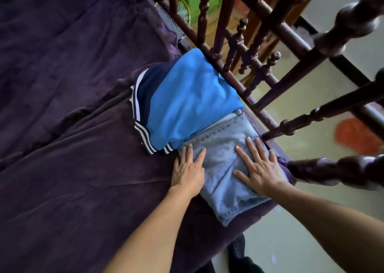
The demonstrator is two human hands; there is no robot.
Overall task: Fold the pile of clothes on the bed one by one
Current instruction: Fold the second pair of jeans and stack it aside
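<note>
Denim jeans [220,169], folded small, at the bed [83,169] edge by the blue shirt [187,102]. Left hand [187,174] and right hand [260,174] flat on top, fingers [252,146] spread. Press down; rub bumps out sideways.

Left arm [145,231] and right arm [324,216] outstretched, left hand [188,174] and right hand [260,172] palm-down, fingers straight, spread.

Folded light-blue jeans [220,164] lie flat at the bed [83,169] edge, frame 5 o'clock. Touching at their 11 o'clock: folded bright blue garment [187,102], stacked on navy white-striped garment [145,91] that peeks out at 9 o'clock.
</note>
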